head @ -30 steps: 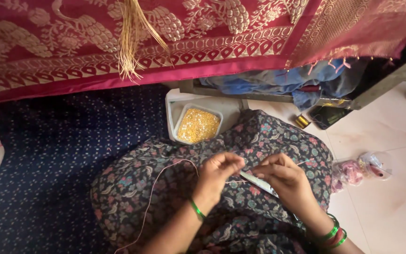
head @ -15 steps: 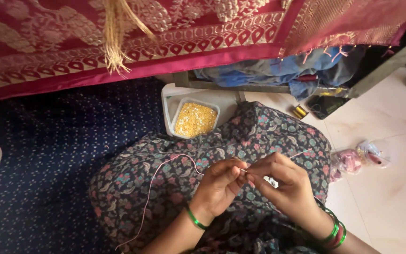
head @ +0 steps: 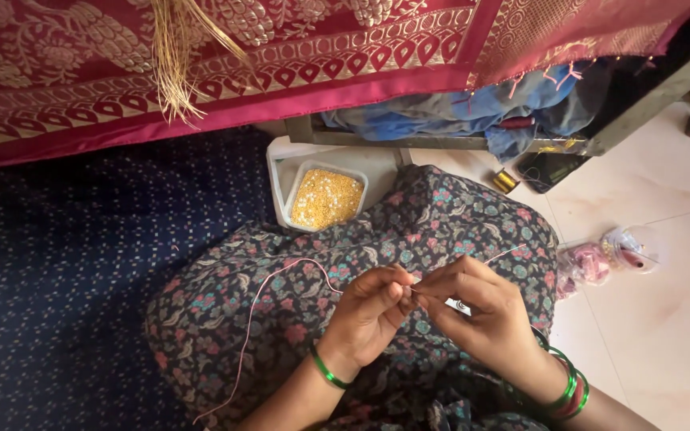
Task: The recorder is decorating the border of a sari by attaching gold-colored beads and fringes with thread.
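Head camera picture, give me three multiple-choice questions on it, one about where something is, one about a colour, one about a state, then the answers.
1. Where is the tray of yellow beads?
A. on the white floor by the pink bags
B. beyond the lap, below the red cloth's edge
C. in the right hand

2. What colour is the bangle on the left wrist?
A. green
B. blue
C. white

3. How do the left hand and right hand stand?
A. flat, far apart
B. both inside the tray
C. fingertips pinched close together over the lap

Answers: 1 B, it sits beside the floral cloth under the red cloth. 2 A, a thin green ring shows. 3 C, the fingertips meet where the pink thread ends.
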